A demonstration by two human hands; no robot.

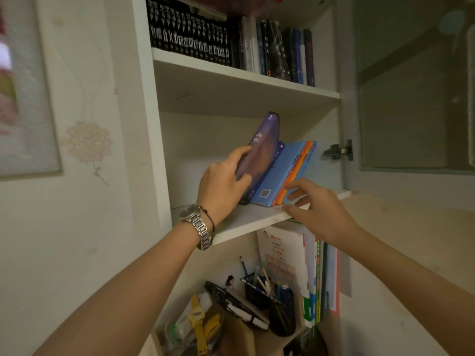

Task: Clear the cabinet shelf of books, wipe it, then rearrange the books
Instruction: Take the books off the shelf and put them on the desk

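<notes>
Four books are leaning at the right end of the middle shelf [246, 222], w/ bare board to their left. Left hand [223, 182] is gripping the purple book [262, 150], thumb on its cover. Right hand [316, 204] is hovering, fingers spread, touching the orange book [293, 173] near the shelf's front edge.

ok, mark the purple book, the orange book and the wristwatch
purple book [264, 147], head view, front cover near the title
orange book [295, 170], head view, spine
wristwatch [200, 224], head view, metal band on the left wrist

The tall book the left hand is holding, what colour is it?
Purple, fading to orange-brown lower down: the tall book, gripped by the left hand, in the head view.
</notes>
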